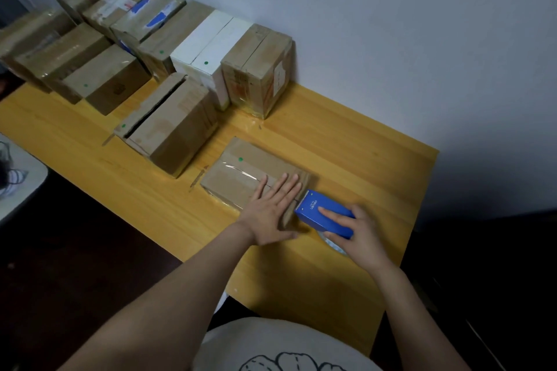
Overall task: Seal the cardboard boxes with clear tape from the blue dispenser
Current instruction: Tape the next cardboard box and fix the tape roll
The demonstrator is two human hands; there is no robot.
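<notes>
A flat cardboard box (241, 173) lies on the wooden table (361, 159), a strip of clear tape running along its top seam. My left hand (271, 211) presses flat on the near end of this box, fingers straight. My right hand (358, 232) grips the blue tape dispenser (324, 215), forefinger laid along its top. The dispenser's front sits at the near edge of the box, just right of my left hand. The tape roll shows partly under my right hand.
A taller cardboard box (168, 126) with a gaping top seam stands left of the flat box. Behind it, several taped brown boxes and two white boxes (211, 48) line the wall. The table's near edge drops to a dark floor.
</notes>
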